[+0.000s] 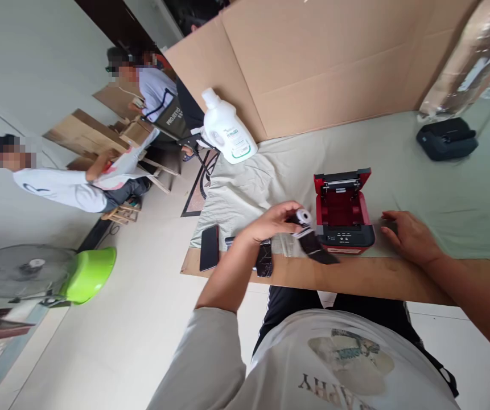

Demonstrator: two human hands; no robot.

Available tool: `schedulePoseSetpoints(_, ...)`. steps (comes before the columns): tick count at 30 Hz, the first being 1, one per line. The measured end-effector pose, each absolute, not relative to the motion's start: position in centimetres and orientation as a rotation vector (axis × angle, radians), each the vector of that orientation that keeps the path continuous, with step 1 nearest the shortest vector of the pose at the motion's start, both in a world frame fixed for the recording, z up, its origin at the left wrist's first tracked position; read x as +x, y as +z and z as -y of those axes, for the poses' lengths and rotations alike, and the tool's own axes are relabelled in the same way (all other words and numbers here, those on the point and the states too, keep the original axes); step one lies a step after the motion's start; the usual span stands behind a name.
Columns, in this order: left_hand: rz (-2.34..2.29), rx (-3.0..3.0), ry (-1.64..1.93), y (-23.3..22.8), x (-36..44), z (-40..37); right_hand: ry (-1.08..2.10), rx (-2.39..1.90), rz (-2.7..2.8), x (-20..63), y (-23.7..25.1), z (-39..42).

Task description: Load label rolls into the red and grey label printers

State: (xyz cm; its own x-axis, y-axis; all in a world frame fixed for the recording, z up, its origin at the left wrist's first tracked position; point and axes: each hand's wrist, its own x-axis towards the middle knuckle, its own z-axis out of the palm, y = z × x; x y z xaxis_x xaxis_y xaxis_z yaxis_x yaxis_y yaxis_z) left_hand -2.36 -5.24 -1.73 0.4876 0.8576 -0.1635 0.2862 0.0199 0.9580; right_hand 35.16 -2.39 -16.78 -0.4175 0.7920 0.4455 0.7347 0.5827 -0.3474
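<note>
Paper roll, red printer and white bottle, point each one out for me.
paper roll [302,217], head view, on its white round end.
red printer [342,209], head view, on its open red compartment.
white bottle [227,132], head view, on its body.

Glossy plastic printer [342,213]; paper roll [303,217]

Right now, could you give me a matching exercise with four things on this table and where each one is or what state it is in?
Things:
1. paper roll
2. red printer
3. white bottle
4. phone

Places or states:
A. lid open
B. flat at the table's near left edge
C. held in the left hand
D. at the far left, by the cardboard

Pairs: 1-C, 2-A, 3-D, 4-B
</note>
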Motion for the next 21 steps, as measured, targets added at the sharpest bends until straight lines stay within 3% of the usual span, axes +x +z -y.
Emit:
schedulePoseSetpoints(9, -1.958, 1.508, -0.234, -0.2, -20.6, 4.6, 0.102, -1.245, 2.258, 35.0, -17.0, 2.2)
schedulePoseSetpoints(16, -2.074, 1.641, -0.294, -6.2, -20.2, 5.8, 0.114, -1.28, 2.253, 35.0, -17.2, 2.2)
schedulePoseSetpoints(21, -2.164, 1.711, -0.305, -6.0, -17.5, 6.3, 0.067, -1.266, 2.259, 34.9, -17.0, 2.2)
